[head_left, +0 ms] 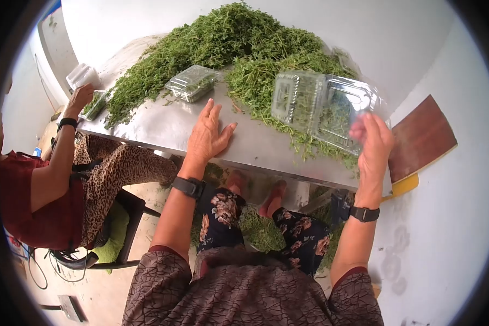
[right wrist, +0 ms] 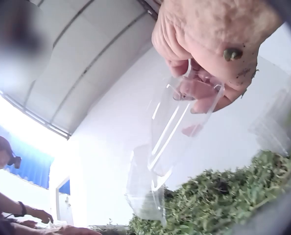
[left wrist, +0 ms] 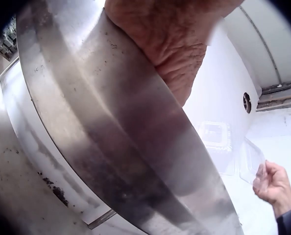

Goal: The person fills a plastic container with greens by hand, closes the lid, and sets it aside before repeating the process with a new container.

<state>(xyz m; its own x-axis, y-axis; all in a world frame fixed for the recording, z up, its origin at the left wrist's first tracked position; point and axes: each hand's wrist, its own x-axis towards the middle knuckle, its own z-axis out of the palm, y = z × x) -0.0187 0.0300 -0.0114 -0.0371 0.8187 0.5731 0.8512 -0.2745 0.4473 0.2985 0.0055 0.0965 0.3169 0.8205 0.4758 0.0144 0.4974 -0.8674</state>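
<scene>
My right hand (head_left: pixel 374 144) pinches the edge of an unfolded clear plastic clamshell box (head_left: pixel 296 100), raised over the front of a big heap of green leafy stems (head_left: pixel 239 38). In the right wrist view, the fingers curl onto the rim of the see-through box (right wrist: pixel 167 129), with greens (right wrist: pixel 219 196) below. My left hand (head_left: pixel 209 133) lies with straight fingers at the front part of the metal table (head_left: pixel 174 127), holding nothing. Just beyond its fingertips sits a lidded clamshell box of greens (head_left: pixel 193 82). The left wrist view shows mostly the table's metal edge (left wrist: pixel 116 112) and the palm (left wrist: pixel 170 44).
To the left sits another person (head_left: pixel 43 206), one hand at a small box of greens (head_left: pixel 94 106); clear boxes (head_left: pixel 82 76) stand behind it. A reddish-brown board (head_left: pixel 424 138) leans by the table's right end, against the white wall (head_left: pixel 445 217). More greens (head_left: pixel 261 228) lie underneath.
</scene>
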